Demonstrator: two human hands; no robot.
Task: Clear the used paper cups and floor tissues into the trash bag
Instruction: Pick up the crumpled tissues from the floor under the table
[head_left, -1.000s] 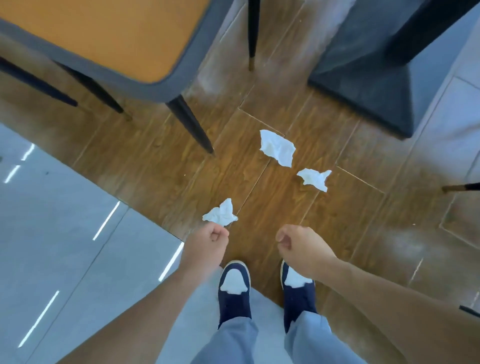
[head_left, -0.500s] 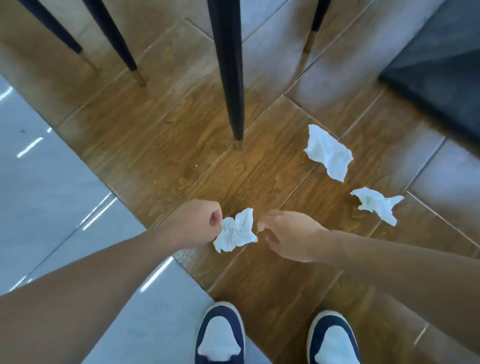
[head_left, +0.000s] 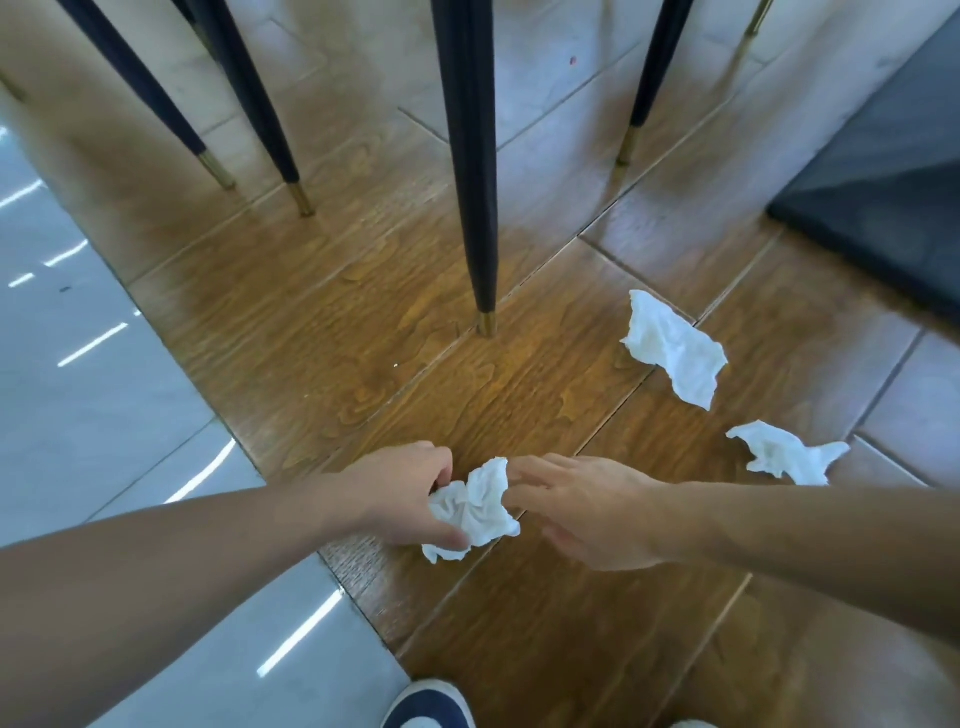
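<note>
Three crumpled white tissues lie on the wooden floor. The nearest tissue (head_left: 475, 506) is pinched between the thumb and fingers of my left hand (head_left: 405, 493). My right hand (head_left: 587, 509) is just to its right, fingers spread, with the fingertips touching the tissue's top edge. A larger tissue (head_left: 672, 348) lies further off to the right, and a smaller tissue (head_left: 787, 454) sits near my right forearm. No paper cups or trash bag are in view.
Dark chair legs with brass tips stand ahead; the closest leg (head_left: 475, 208) lands just beyond the tissues. A dark table base (head_left: 883, 208) fills the upper right. Glossy grey tiles (head_left: 78, 415) border the wood on the left. My shoe (head_left: 428, 706) is at the bottom.
I have bent lower toward the floor. My left hand has closed on the nearest tissue, and my right hand has come in to touch it.
</note>
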